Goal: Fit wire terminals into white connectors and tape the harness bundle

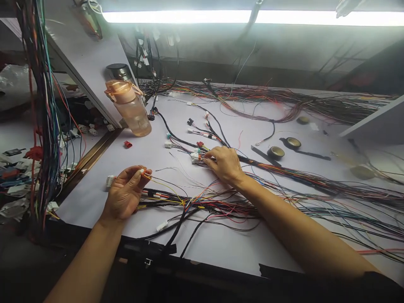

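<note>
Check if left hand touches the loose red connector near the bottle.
Apart. The head view shows a strip of white tabletop between the left hand and the red connector.

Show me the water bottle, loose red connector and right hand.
Water bottle [135, 118], head view: translucent body.
Loose red connector [128, 144], head view: housing middle.
Right hand [225, 164], head view: back of hand.
</note>
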A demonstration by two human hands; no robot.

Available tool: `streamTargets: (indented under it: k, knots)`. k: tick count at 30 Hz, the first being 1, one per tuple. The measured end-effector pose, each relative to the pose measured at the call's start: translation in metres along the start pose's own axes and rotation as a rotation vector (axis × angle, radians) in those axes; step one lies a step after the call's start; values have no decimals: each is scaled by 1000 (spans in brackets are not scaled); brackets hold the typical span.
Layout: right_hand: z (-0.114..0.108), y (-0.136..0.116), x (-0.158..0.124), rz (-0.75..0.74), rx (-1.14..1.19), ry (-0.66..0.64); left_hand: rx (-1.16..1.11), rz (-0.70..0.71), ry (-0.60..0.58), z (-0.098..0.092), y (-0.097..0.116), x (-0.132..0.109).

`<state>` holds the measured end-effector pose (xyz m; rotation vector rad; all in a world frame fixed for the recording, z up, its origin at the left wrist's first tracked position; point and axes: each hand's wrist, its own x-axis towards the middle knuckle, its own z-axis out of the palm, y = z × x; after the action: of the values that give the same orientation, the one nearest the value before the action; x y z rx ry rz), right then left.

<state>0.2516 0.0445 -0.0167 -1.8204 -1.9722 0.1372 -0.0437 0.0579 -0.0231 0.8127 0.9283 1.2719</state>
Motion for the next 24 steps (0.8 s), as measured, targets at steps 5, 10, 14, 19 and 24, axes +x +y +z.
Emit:
streamTargets:
  k: [5, 10, 14, 19, 24]
  knots:
    - [9, 5, 5, 24, 86, -1, 12, 14, -8, 0, 0, -1]
    - [14, 9, 5, 84, 164, 8, 2, 17, -18, 1, 1, -1]
    - [10, 8, 4, 114, 214, -11, 2, 19, -22, 2, 1, 0]
    - [7, 8, 3, 110, 251, -41, 25, 18, -15, 1, 0, -1]
    - [10, 9, 2, 88, 266, -44, 42, 16, -10, 1, 0, -2]
